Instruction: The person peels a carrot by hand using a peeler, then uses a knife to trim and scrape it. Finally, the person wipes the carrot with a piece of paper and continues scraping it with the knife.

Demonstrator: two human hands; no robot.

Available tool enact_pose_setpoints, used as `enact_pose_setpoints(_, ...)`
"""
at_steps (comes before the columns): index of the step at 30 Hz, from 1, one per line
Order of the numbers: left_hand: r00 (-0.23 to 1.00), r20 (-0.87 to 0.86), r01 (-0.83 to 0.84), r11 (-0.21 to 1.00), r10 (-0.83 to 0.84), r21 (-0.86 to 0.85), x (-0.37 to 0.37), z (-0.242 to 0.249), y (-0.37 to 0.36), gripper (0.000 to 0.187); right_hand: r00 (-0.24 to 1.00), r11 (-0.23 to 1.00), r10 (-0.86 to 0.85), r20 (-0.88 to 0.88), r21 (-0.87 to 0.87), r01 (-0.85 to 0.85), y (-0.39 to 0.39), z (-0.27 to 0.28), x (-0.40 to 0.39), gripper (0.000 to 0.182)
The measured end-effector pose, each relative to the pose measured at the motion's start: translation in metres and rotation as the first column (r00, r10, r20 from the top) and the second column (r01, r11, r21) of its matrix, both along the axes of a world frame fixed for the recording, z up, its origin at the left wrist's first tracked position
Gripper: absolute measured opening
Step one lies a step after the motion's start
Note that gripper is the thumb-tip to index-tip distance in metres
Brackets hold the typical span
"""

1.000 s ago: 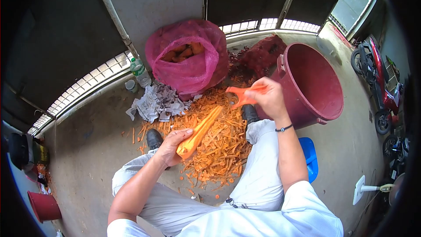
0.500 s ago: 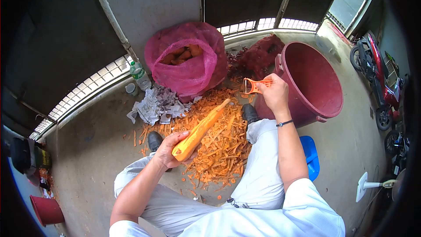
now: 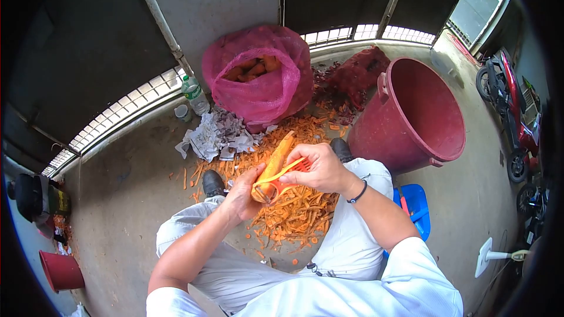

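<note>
My left hand [image 3: 244,192] is wrapped round the thick end of a peeled orange carrot [image 3: 276,158], whose thin end points up and away. In my right hand [image 3: 320,168] is an orange peeler [image 3: 292,170], its blade end at the carrot's thick end near my left fingers. Below both hands a heap of orange peelings [image 3: 299,211] covers the floor between my feet. Beyond it stands a pink mesh sack [image 3: 264,91] with unpeeled carrots showing in its opening.
A large red tub [image 3: 382,132] tilts at the right, beside a dark red mesh bag [image 3: 358,73]. Crumpled paper [image 3: 214,135], a plastic bottle [image 3: 194,94] and a cup [image 3: 183,113] are left of the sack. A blue plastic item [image 3: 416,205] lies near my right knee.
My right hand has come down and left with the peeler, onto the carrot's thick end. The carrot now stands more steeply in my left hand. The view has shifted slightly.
</note>
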State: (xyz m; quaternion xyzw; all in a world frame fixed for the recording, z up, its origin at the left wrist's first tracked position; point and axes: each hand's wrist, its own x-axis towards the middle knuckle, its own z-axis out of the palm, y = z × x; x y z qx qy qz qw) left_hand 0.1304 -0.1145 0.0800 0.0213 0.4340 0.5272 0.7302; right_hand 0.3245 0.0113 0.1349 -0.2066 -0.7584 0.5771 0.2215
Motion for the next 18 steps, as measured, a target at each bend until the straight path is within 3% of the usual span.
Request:
enact_pose_setpoints(6, 0.998, 0.063, -0.023, 1.0, 0.023, 0.004, -0.003, -0.01, -0.006, 0.035, 1.0, 1.0, 0.001, -0.008, -0.002, -0.001, 0.006, -0.006, -0.001, 0.019)
enact_pose_setpoints(7, 0.99, 0.116, 0.065, 0.993, -0.076, 0.094, -0.01, -0.014, -0.008, 0.035, 0.998, 1.0, -0.012, -0.054, 0.005, 0.012, 0.011, -0.009, 0.0, 0.018)
enact_pose_setpoints(8, 0.971, 0.157, 0.148, 0.971, -0.179, 0.187, -0.014, -0.018, -0.009, 0.035, 0.991, 0.99, -0.087, -0.097, -0.119, 0.076, 0.018, -0.01, 0.005, 0.016)
enact_pose_setpoints(10, 0.992, 0.051, 0.107, 0.986, -0.114, 0.127, -0.012, -0.01, -0.01, 0.037, 0.966, 0.965, -0.255, -0.051, -0.071, 0.251, 0.05, -0.019, 0.023, 0.02)
enact_pose_setpoints(12, 0.973, 0.079, 0.207, 0.969, -0.219, 0.136, -0.021, -0.007, -0.014, 0.038, 0.867, 0.852, -0.497, 0.026, 0.205, 0.482, 0.09, -0.029, 0.044, 0.02)
enact_pose_setpoints(14, 0.975, -0.007, 0.224, 0.973, -0.224, 0.062, -0.022, -0.002, -0.012, 0.036, 0.625, 0.588, -0.769, 0.134, 0.53, 0.611, 0.104, -0.021, 0.057, 0.019)
enact_pose_setpoints(16, 0.985, 0.018, 0.166, 0.971, -0.171, 0.172, -0.02, -0.001, -0.009, 0.036, 0.61, 0.546, -0.791, 0.048, 0.506, 0.668, 0.101, -0.025, 0.057, 0.019)
enact_pose_setpoints(18, 0.988, 0.089, 0.109, 0.981, -0.124, 0.16, -0.021, -0.014, -0.005, 0.036, 0.782, 0.756, -0.602, -0.16, 0.201, 0.623, 0.086, -0.033, 0.047, 0.018)
